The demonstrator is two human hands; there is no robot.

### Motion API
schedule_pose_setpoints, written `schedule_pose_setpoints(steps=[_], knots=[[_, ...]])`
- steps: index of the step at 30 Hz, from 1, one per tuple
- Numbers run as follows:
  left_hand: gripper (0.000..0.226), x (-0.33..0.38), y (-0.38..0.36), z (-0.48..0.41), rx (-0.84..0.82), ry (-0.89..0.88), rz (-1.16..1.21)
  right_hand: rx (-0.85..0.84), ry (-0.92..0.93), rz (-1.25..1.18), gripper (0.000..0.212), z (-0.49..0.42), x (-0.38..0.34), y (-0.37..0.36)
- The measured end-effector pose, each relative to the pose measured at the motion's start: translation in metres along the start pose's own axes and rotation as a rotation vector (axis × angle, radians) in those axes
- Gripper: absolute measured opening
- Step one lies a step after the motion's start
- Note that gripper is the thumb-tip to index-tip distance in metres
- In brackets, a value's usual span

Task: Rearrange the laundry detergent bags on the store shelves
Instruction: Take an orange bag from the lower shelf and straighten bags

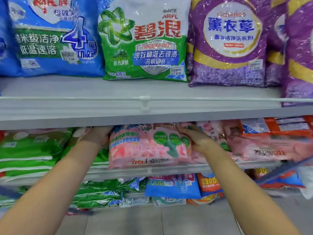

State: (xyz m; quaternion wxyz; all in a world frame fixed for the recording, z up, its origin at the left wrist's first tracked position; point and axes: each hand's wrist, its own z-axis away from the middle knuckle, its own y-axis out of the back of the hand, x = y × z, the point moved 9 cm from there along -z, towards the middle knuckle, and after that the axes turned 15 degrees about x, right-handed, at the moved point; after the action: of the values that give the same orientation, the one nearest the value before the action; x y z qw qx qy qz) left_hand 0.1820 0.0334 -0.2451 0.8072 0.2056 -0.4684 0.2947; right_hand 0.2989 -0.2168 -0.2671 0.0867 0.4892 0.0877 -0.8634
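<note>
Store shelves (203, 114) were crammed full. Dead centre, the pink detergent bag (149, 148) was gripped at both ends: left hand (97, 135) at nine o'clock, right hand (194, 138) at three o'clock, fingers curled over it.

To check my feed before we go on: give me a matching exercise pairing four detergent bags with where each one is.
Bags:
1 pink bag
2 green Ariel bag
3 purple bag
4 blue bag

Places:
A top shelf, left
B top shelf, right
C middle shelf, gripped by left hand and right hand
D top shelf, centre

Pairs: 1-C, 2-D, 3-B, 4-A
</note>
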Motion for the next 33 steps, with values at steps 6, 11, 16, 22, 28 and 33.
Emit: schedule_pose_setpoints(steps=[6,11,16,22,28,33], knots=[[0.047,-0.003,0.017,0.015,0.369,-0.358,-0.522,0.214,0.326,0.567,0.064,-0.004,0.005,-0.007],[0.056,-0.007,-0.01,0.02,0.176,-0.464,-0.585,0.202,0.491,0.865,0.048,0.007,-0.007,-0.03],[0.029,-0.001,-0.001,0.0,0.144,-0.395,-0.6,0.297,0.639,0.907,0.025,-0.003,-0.027,-0.039],[0.072,-0.009,-0.004,0.0,0.221,-0.646,-1.055,0.293,0.757,0.975,0.049,0.001,-0.009,-0.04],[0.073,-0.001,0.002,0.028,0.283,-0.856,-1.073,0.432,0.822,1.298,0.058,0.005,-0.015,-0.029],[0.078,-0.027,-0.003,0.033,0.09,-0.849,-1.055,0.111,0.961,1.23,0.085,0.03,0.021,-0.06]])
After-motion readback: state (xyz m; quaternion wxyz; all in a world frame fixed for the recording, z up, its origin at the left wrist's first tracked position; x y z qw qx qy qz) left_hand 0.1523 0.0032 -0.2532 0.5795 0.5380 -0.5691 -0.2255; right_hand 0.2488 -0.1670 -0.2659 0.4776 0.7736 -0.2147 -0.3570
